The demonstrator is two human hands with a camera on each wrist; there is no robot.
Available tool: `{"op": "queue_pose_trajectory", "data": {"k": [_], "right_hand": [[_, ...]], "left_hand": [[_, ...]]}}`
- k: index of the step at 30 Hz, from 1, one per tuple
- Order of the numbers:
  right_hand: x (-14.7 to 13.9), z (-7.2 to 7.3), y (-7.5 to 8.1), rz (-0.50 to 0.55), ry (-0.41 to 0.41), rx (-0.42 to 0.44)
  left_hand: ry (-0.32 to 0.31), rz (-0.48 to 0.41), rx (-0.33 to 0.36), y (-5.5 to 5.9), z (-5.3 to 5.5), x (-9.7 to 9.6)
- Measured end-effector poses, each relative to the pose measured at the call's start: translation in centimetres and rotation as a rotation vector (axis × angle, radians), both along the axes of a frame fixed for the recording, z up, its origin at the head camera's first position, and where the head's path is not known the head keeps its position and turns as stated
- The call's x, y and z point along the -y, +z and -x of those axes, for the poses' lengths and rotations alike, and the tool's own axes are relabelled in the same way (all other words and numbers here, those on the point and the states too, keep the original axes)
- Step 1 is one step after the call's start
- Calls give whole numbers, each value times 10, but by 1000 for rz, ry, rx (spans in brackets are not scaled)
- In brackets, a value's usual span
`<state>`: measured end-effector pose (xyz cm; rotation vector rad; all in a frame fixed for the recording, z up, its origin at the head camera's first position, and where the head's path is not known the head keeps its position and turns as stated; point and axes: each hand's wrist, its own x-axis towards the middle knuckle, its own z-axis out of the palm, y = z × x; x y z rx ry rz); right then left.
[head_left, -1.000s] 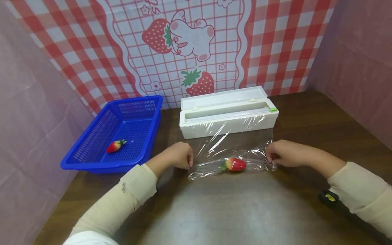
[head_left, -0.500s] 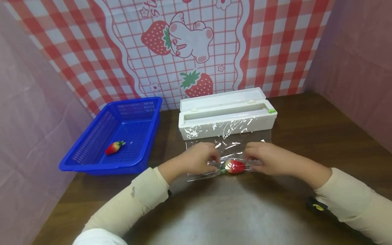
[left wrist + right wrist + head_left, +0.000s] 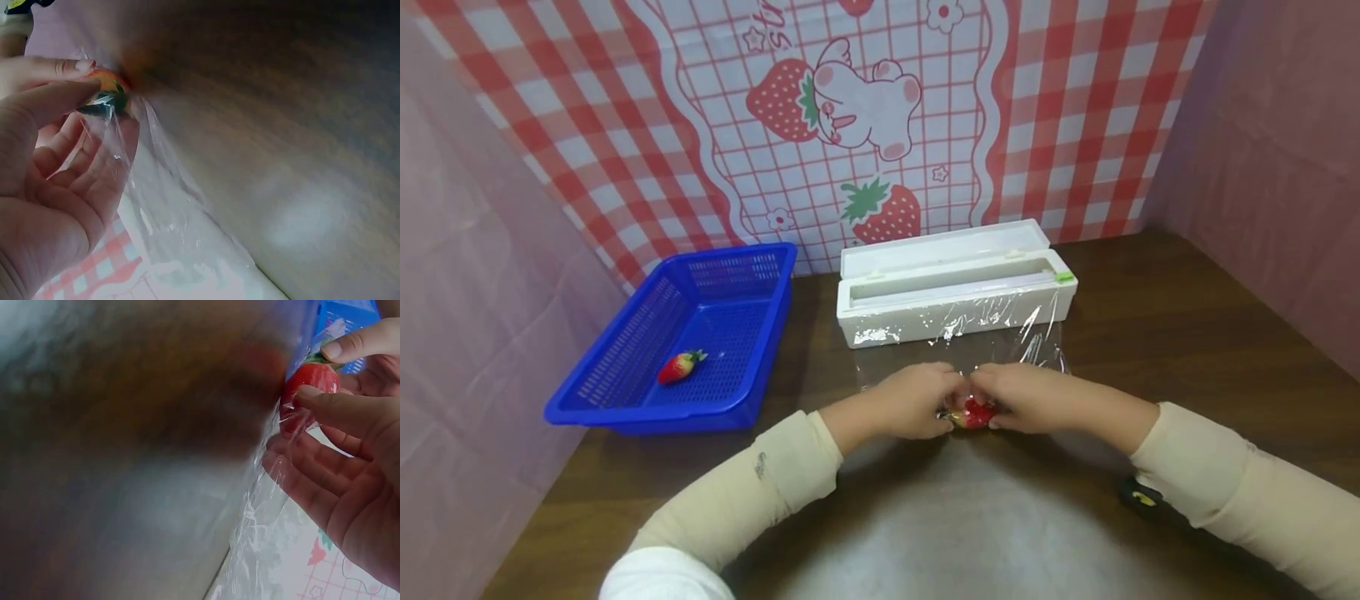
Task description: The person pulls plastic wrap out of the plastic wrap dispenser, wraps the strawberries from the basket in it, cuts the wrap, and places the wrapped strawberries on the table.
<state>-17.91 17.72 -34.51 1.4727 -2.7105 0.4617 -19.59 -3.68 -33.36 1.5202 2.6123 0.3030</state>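
Observation:
A red strawberry [image 3: 976,414] with a pale, leafy top lies between my two hands, with clear cling film [image 3: 253,509] around it. My left hand [image 3: 919,402] pinches the leafy end, thumb in front and fingers behind, as the left wrist view shows. At the red end, my right hand [image 3: 1030,398] has its thumb on the berry through the film and its fingers behind. From the strawberry the film runs back to a white wrap dispenser box [image 3: 958,315], whose lid stands up. Part of the berry is hidden by the fingers.
On the left stands a blue perforated basket [image 3: 767,350] with another strawberry [image 3: 681,367] in it. A red-and-white checked cloth [image 3: 1075,108] hangs behind the wooden table [image 3: 1150,308]. Pink cloth walls [image 3: 1270,167] close off both sides.
Both hands have moved inward from the film's two front corners to the strawberry and now hold it through the film. The basket and dispenser box stay in place.

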Motion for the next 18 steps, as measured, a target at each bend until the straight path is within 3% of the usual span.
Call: {"op": "queue_pose_trajectory", "data": {"k": [4, 9, 14, 18], "right_hand": [[-3, 2, 1, 40, -6, 62], [-7, 13, 3, 68, -5, 112], [-10, 28, 2, 25, -42, 133], [-10, 37, 4, -12, -88, 172]], "left_hand": [[-15, -78, 142, 1, 10, 6], [64, -89, 302, 2, 24, 9], [143, -57, 358, -2, 37, 8], [149, -30, 314, -3, 47, 5]]}}
